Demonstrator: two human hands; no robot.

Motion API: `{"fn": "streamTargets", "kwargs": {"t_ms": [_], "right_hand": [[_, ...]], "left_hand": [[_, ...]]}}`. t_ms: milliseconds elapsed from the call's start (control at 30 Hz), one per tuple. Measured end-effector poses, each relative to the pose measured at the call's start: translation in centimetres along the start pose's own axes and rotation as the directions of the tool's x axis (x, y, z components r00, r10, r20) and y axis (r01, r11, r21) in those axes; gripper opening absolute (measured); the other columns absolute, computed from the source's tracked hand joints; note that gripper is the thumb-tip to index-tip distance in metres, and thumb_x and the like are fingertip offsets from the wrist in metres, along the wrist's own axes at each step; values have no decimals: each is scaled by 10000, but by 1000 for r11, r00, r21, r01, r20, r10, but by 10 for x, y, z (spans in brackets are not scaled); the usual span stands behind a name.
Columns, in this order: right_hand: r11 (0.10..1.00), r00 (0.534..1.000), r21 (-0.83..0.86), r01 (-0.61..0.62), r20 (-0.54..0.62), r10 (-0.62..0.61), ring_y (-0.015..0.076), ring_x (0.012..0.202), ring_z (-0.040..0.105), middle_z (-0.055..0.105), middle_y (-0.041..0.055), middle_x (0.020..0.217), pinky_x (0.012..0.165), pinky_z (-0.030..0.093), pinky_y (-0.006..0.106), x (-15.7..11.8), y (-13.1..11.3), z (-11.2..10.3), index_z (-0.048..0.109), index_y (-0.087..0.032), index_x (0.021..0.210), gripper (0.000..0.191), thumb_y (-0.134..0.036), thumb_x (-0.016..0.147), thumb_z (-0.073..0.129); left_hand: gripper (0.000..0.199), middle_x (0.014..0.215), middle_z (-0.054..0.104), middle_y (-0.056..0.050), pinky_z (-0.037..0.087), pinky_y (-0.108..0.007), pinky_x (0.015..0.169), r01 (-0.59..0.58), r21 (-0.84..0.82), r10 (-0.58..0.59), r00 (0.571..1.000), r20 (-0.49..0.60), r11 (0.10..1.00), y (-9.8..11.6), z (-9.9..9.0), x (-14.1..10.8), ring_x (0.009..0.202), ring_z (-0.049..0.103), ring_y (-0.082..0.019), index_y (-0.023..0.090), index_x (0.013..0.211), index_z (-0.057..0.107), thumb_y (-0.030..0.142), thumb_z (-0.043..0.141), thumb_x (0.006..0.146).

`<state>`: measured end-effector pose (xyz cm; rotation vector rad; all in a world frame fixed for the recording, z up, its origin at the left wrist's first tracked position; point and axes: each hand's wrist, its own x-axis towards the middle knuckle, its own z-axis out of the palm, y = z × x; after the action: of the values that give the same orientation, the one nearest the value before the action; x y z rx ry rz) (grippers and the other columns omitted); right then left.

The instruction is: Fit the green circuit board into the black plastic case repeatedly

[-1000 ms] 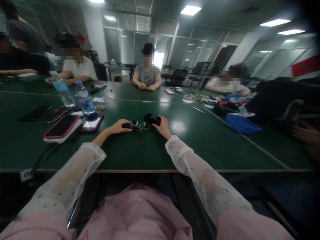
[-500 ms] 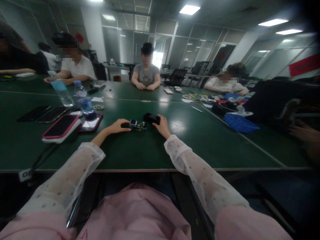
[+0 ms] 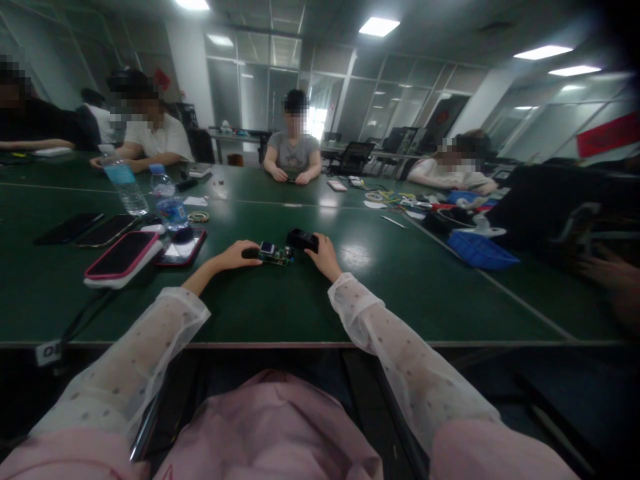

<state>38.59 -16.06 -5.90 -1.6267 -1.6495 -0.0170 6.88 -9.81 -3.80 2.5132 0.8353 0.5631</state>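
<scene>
A green circuit board point(image 3: 275, 255) with a small screen lies on the dark green table in front of me. My left hand point(image 3: 239, 254) grips its left end between thumb and fingers. Just beyond its right end is a black plastic case point(image 3: 302, 239), box-shaped, its exact kind too small to make out. My right hand point(image 3: 326, 255) holds that case by its right end, thumb in front and fingers behind. Board and case lie close together on the table point(image 3: 270, 313); whether they touch, I cannot tell.
To the left are phones, one pink-edged point(image 3: 123, 255), and two water bottles point(image 3: 167, 198). At right stand a blue tray point(image 3: 481, 249), a pen point(image 3: 394, 221) and tangled cables point(image 3: 395, 198). Several people sit around the table, one person point(image 3: 293, 152) directly opposite.
My hands, the circuit board and the black case keep their places. The whole view has shifted slightly downward. The person opposite has moved their hands a little.
</scene>
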Motion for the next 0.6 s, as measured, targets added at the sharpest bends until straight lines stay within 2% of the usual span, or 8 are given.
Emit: {"fn": "streamTargets", "kwargs": {"t_ms": [600], "right_hand": [[999,1000,43,12,-14,-11,279,1097,537,540,121,1143,943,448,476,-2,0,-1,481,-190,1223,515,-218,743,667]], "left_hand": [[558,1240,576,-74,358,-413,1003,13,-16,-13,1000,9,1000,4,-2,0,1164,492,-262,231,1168,596,588,623,740]]}}
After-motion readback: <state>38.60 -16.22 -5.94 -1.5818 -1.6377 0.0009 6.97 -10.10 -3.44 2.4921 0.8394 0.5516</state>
